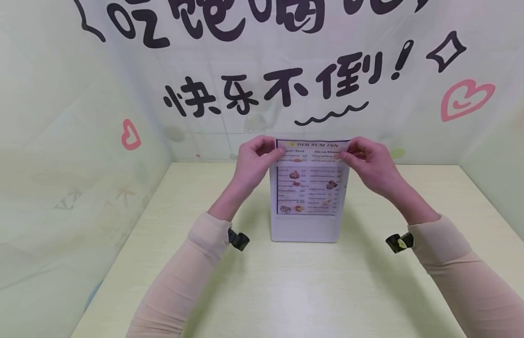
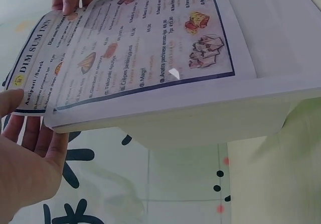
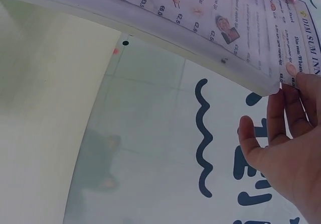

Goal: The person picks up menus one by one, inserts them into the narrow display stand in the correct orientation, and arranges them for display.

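A printed menu sheet [image 1: 308, 188] headed "DIM SUM INN" sits partly inside a white upright menu holder [image 1: 304, 230] on the table. Its top strip sticks out above the holder's upper edge. My left hand [image 1: 255, 159] pinches the sheet's upper left corner, thumb in front and fingers behind. At the upper right corner my right hand [image 1: 371, 164] pinches the same sheet in like manner. In the left wrist view the clear front of the holder [image 2: 165, 96] covers the lower part of the menu. The right wrist view shows the fingers [image 3: 276, 116] just behind the holder's top corner.
The pale wooden table [image 1: 287, 291] runs back to a wall sheet [image 1: 253, 126] with large black characters and pink hearts. Another sheet [image 1: 67, 188] hangs along the left side. Small dark cameras [image 1: 238, 239] are strapped on both wrists.
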{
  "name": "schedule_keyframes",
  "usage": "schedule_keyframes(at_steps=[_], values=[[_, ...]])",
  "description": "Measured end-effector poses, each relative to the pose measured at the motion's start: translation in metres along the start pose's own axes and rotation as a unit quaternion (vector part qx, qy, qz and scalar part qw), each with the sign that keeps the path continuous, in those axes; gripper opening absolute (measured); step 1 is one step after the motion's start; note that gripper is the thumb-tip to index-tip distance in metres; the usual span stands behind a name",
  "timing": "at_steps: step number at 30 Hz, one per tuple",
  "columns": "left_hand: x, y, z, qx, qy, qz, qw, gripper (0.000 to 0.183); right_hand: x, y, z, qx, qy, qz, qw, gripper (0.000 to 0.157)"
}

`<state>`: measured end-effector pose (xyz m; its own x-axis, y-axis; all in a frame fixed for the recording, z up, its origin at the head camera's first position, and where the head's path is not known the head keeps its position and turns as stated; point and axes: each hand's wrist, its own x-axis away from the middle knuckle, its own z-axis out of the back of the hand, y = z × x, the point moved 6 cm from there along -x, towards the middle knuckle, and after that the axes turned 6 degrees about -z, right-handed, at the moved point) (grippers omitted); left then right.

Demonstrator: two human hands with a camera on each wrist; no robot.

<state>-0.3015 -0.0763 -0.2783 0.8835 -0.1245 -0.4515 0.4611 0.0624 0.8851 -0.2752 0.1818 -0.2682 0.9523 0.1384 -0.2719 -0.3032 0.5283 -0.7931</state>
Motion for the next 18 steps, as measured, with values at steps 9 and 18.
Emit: schedule_keyframes(at_steps=[9, 18], values=[[-0.001, 0.0072, 0.0023, -0.003, 0.021, -0.025, 0.9995, 0.014, -0.0015, 0.0002, -0.0024, 0.01, -0.004, 0.014, 1.0, 0.011], [0.0005, 0.0039, 0.0024, -0.009, 0.02, -0.024, 0.9995, 0.013, -0.0003, 0.0045, -0.004, 0.007, -0.012, 0.003, 1.0, 0.012]])
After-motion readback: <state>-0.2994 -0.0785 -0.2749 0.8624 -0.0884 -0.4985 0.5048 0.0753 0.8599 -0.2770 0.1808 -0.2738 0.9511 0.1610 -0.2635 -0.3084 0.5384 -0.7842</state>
